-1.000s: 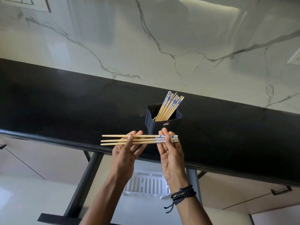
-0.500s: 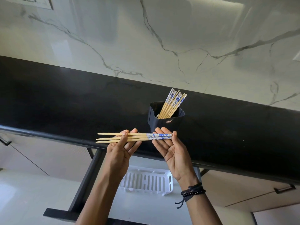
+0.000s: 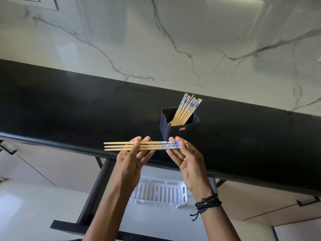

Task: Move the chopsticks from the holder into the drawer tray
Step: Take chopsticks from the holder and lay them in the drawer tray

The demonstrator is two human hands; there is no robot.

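Three chopsticks (image 3: 121, 146), centre frame: probably light, stiff, slippery; best gripped bundled, mid-shaft. Left hand (image 3: 130, 164) pinches the shafts, right hand (image 3: 189, 160) pinches the patterned ends.

Left hand (image 3: 129, 160) and right hand (image 3: 188, 160) hold three chopsticks (image 3: 152, 146) level before the black holder (image 3: 172, 133)
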